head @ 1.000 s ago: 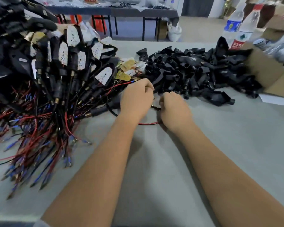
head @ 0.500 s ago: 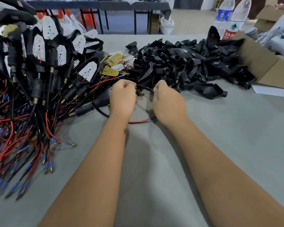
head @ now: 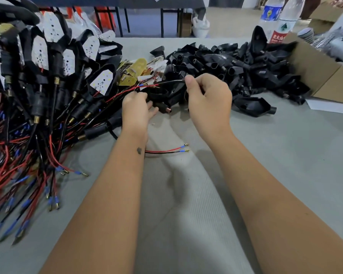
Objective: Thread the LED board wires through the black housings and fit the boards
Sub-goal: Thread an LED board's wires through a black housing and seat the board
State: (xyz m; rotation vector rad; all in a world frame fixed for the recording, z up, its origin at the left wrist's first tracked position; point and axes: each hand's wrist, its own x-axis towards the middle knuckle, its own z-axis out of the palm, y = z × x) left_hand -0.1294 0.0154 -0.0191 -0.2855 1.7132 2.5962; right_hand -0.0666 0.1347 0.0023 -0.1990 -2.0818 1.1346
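Both hands have lifted and drawn apart since a second ago: the right hand now pinches the thin black sleeved wire between thumb and forefinger, while the left hand curls its fingers round the black plastic housing just below. Light and limp, the wire will likely buckle, so it seems best gripped close behind its tip, with the stiff housing held by its body.
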